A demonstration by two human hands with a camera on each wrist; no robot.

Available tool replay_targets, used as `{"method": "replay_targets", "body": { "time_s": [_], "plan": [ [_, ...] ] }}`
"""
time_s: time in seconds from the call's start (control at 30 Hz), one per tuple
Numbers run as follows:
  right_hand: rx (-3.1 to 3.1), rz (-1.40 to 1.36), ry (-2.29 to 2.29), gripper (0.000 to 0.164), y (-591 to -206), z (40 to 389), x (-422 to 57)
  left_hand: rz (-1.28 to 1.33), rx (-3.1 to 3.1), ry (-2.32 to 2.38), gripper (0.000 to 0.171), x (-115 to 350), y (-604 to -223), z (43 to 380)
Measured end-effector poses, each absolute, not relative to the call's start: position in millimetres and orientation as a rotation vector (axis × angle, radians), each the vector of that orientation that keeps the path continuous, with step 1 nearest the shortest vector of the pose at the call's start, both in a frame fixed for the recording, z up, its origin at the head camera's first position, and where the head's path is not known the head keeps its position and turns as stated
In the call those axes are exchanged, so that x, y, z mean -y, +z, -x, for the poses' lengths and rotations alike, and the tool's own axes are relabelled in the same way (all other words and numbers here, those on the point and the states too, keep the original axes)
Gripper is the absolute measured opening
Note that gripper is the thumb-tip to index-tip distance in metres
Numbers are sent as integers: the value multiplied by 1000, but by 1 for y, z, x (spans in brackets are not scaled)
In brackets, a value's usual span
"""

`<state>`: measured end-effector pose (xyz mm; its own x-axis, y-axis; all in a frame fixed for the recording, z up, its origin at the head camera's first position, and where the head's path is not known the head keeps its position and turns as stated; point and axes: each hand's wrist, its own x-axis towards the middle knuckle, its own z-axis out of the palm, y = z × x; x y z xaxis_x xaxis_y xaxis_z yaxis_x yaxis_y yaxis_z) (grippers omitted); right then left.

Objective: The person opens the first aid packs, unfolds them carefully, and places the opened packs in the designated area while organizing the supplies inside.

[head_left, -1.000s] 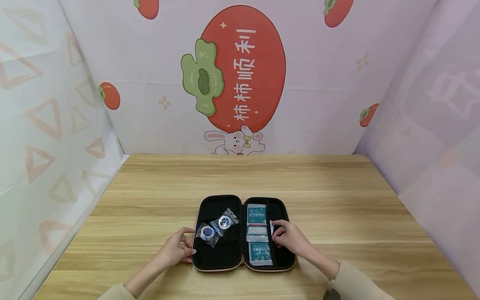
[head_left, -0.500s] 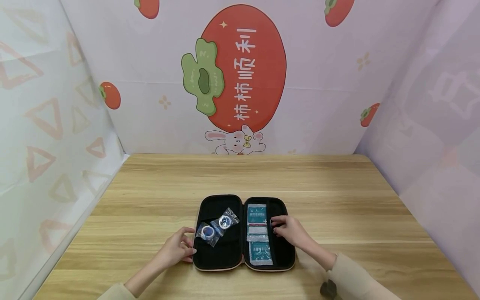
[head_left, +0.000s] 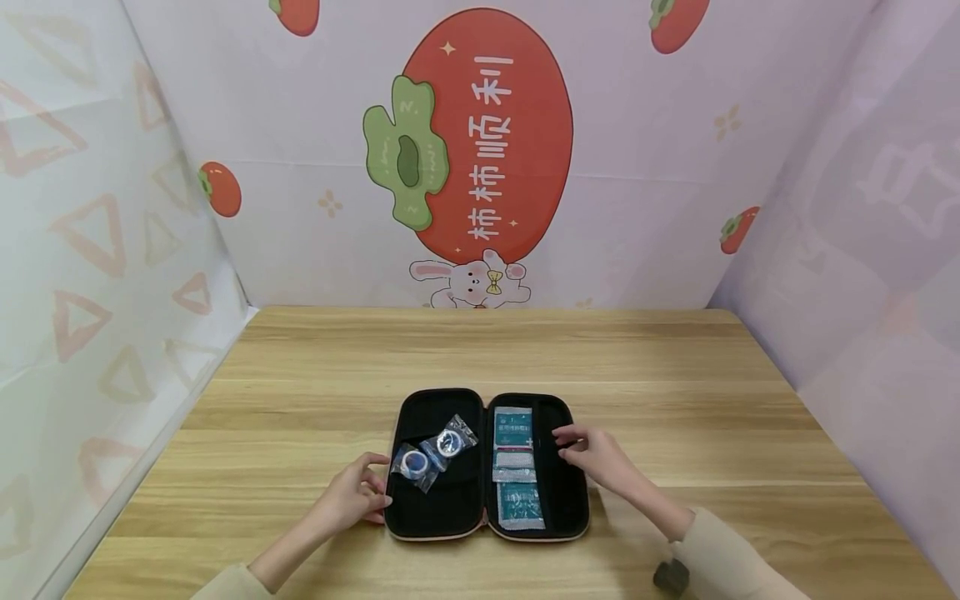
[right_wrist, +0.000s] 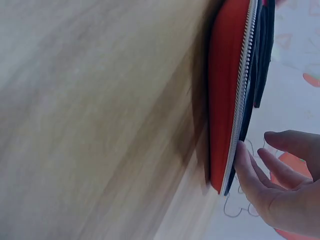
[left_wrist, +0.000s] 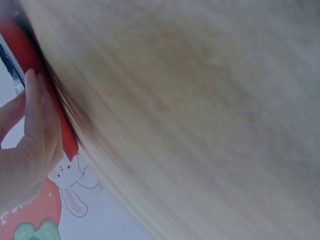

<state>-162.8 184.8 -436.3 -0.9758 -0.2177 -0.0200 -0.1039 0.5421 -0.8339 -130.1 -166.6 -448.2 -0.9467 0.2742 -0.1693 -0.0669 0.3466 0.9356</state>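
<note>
A zip case [head_left: 435, 518], red outside and black inside, lies unfolded on the table. Its left half holds two blue-and-white rolls, perhaps tape [head_left: 415, 466], in clear wrappers. Teal-and-white sachets [head_left: 513, 428] lie in a column in the right half, beside a black strip. My left hand [head_left: 351, 496] touches the case's left edge; the left wrist view has its fairly straight fingers along the red side. Over the right half is my right hand [head_left: 600, 458], thumb and fingers apart with nothing between them. In the right wrist view one fingertip [right_wrist: 240, 149] meets the zipped rim.
The wood-grain table [head_left: 480, 350] extends around the case. A patterned cloth backdrop [head_left: 637, 167] rises behind it, with more cloth at both sides. A small dark object [head_left: 671, 575] hangs by my right sleeve [head_left: 723, 554].
My right hand has drawn slightly up and to the right, away from the black strip. A small white piece at its fingertips one second ago is no longer visible. The left hand stays put.
</note>
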Motion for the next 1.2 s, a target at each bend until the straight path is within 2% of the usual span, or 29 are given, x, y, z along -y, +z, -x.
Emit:
{"method": "replay_targets", "body": {
  "time_s": [0.27, 0.57, 0.93, 1.2],
  "plan": [
    [-2701, 207, -1387, 27, -432, 163, -199, -186, -2315, 1636, 50, 167, -448, 130],
    [-2627, 264, -1438, 31, -439, 160, -212, -185, -2308, 1638, 50, 168, -447, 127],
    [-2397, 170, -1567, 45, -447, 154, -211, -181, -2338, 1622, 50, 168, -448, 129],
    [-2463, 114, -1500, 44, -451, 154, -208, -340, -2466, 1504, 47, 171, -448, 135]
  ]
}}
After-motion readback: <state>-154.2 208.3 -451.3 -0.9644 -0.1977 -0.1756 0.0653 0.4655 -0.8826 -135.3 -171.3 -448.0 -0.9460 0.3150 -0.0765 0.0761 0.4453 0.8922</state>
